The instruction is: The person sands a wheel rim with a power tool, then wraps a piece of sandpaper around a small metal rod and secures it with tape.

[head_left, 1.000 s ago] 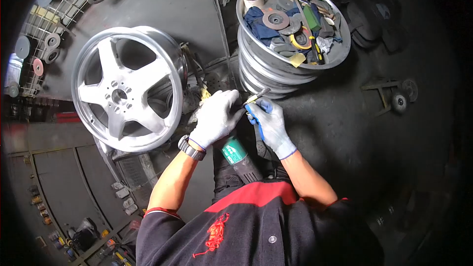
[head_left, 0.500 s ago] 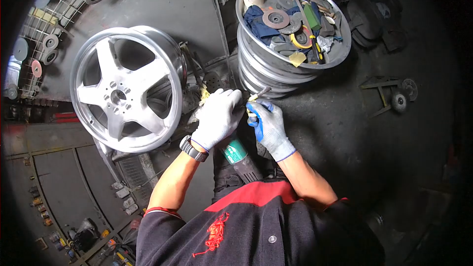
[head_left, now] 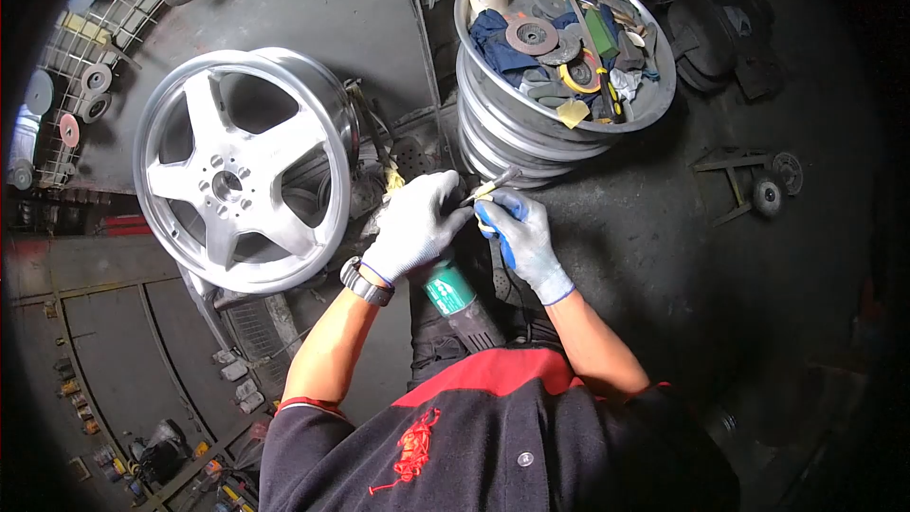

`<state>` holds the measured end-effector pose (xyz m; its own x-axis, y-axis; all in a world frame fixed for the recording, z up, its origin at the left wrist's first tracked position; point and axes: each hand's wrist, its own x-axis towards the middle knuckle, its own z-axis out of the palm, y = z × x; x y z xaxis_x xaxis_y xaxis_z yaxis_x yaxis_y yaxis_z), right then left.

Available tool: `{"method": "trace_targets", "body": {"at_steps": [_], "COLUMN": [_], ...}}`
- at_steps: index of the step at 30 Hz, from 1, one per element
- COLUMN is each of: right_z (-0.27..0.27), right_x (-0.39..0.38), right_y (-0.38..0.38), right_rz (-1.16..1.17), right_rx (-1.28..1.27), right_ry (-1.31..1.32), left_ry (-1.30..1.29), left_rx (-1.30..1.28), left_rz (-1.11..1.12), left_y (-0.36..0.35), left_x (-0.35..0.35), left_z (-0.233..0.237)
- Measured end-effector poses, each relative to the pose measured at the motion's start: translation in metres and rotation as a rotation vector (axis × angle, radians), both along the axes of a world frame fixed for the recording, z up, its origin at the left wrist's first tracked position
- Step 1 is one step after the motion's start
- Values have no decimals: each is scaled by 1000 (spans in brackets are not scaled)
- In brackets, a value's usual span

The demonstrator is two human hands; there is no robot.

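Observation:
My left hand [head_left: 409, 228], in a grey-white glove, is closed round the front end of a green and black power tool [head_left: 448, 290]. The tool's body runs back towards my waist, and its nose is hidden under the glove. Beside it, my right hand [head_left: 524, 239], in a grey and blue glove, pinches a slim rod-like piece [head_left: 485, 190] with a pale yellow band and a grey tip. This rod slants across the gap between my hands, its thin end by my left thumb. A dark cord hangs below my right hand.
At left stands a silver five-spoke wheel rim [head_left: 227, 185] on a stand. Ahead, stacked rims [head_left: 521, 147] carry a rim filled with abrasive discs [head_left: 532, 36], tape rolls and cloths. A wire rack [head_left: 142, 0] with discs is at upper left; a metal frame [head_left: 735, 175] lies right.
My hands have drawn slightly apart, the left one shifting a little left. More of the slim rod now shows between them. The wheel rims have stayed in place.

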<state>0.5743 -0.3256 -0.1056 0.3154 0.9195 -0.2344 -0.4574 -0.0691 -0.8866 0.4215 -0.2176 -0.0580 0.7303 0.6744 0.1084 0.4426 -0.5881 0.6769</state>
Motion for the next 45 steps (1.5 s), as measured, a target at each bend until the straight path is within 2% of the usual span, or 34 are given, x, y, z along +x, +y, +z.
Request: {"method": "trace_targets", "body": {"at_steps": [1,3,4,7,9,10,12,14,16,21,23,28,31,32,35,40,42,43,45], "right_z": [2,-1,-4,-5,-5,-6,-9,-10,-9,-3,-1,-2,-13,-18,-32,-22,-17,-19,-16], "right_x": [0,-2,-2,1,3,5,8,10,8,2,0,-8,-5,-3,6,11,16,19,21], "right_y": [0,2,4,5,4,4,3,2,0,2,3,2,2,2,-3,-16,-25,-31,-35], "right_rz": [9,12,22,55,66,68,71,80,79,40,41,-67,-68,-66,7,21,25,31,9], "right_rx": [16,-53,-122,-70,-58,-42,-28,6,23,7,-73,-42,28,57,67,4,-137,-162,-99], "right_ry": [31,-36,-102,-131,-122,-165,-208,-332,-256,-138,-185,-256,-306,-341,-252,-126,-148,-159,-126], "left_ry": [1,-28,-28,-30,-39,-41,-1,-17,-32,-45,-24,-11,3,3,68,118,7,6,20], "left_rx": [0,180,183,174,78,80,-155,-195,-239,170,167,149,-170,-169,-497,-352,-165,-166,-107], "left_rz": [-2,4,2,6,-18,-14,3,3,0,0,3,-10,-19,-19,8,14,-22,-22,-8], "left_y": [-3,-6,-6,-6,-1,1,3,6,4,-4,-7,-3,8,10,14,8,9,9,8], "left_x": [1,3,3,1,-2,-3,-5,-5,-5,0,1,-1,-6,-7,-7,-5,-6,-6,-5], "left_z": [-2,-4,-3,-2,-2,-1,3,3,1,-7,-5,-1,3,3,3,5,-3,-5,-8]}}
